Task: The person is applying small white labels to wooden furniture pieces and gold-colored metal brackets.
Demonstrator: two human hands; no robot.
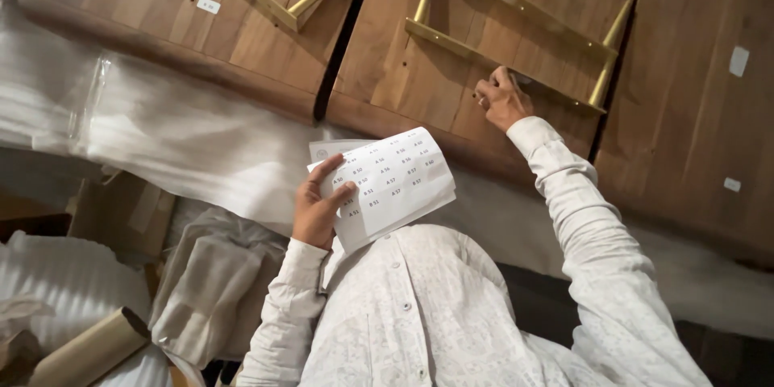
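Head view: label sheet [387, 185] under left fingers [326, 173]

head view, close, looking down

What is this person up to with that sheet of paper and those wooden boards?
A person in a white patterned shirt holds a sheet of small labels in the left hand. The right hand reaches out, fingertips pinched against a wooden panel beside its brass bracket. Several similar panels lie side by side on white foam wrap.
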